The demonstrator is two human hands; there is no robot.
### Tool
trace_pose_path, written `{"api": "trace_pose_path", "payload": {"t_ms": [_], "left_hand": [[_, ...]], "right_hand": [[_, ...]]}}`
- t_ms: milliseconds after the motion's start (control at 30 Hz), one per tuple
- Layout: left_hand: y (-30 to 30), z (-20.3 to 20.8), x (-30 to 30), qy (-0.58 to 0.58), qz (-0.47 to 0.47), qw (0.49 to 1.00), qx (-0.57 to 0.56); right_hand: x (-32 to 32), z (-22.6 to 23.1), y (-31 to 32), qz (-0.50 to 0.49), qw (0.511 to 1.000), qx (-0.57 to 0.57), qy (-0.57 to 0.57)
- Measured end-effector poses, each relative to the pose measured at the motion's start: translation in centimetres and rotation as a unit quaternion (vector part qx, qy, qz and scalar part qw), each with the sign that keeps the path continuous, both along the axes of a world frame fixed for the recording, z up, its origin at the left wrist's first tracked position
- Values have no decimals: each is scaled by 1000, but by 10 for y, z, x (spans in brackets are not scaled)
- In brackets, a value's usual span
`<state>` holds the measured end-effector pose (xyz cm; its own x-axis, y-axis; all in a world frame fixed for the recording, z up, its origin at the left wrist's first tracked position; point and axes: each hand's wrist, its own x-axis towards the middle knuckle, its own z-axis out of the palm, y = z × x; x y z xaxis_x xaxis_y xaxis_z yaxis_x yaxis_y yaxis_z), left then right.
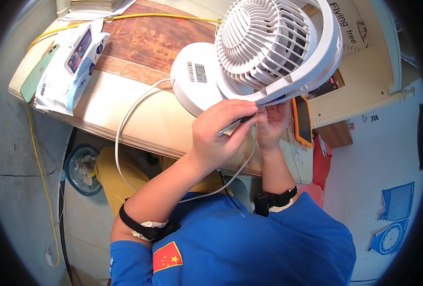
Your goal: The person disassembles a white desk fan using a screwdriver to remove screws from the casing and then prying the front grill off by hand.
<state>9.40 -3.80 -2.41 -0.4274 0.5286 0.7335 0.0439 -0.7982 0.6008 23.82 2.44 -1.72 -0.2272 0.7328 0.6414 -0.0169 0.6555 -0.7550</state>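
Note:
A white desk fan (264,45) lies tipped on the table, its round base (195,78) turned so that a label faces me. My left hand (223,131) is closed around a slim, pen-like tool (230,127) with a grey shaft and a dark part. The tool's far end reaches the lower edge of the fan's curved bracket (297,86), where my fingers hide it. My right hand (272,125) grips at that same edge, its fingertips partly hidden by the bracket. A white cable (118,128) runs from the base and loops down past my forearms.
On the left lie a white-and-blue packet (68,71) and a green phone-shaped object (39,74). A yellow cable (144,15) crosses the table's back. An orange-framed dark device (302,121) stands right of my right hand. Below left is a bin (83,169) with waste.

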Motion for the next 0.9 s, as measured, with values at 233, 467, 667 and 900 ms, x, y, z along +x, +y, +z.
{"api": "trace_pose_path", "payload": {"t_ms": [233, 467, 667, 900], "left_hand": [[-5, 1, 1, 22, 15, 997, 69], [3, 12, -3, -3, -24, 999, 25], [1, 23, -5, 37, 9, 999, 12], [-7, 32, -7, 85, 47, 995, -32]], "right_hand": [[27, -20, 18, -99, 978, 113, -142], [35, -26, 22, -135, 972, 121, -151], [33, -22, 21, -139, 967, 122, -174], [16, -10, 13, -179, 959, 134, -176]]}}
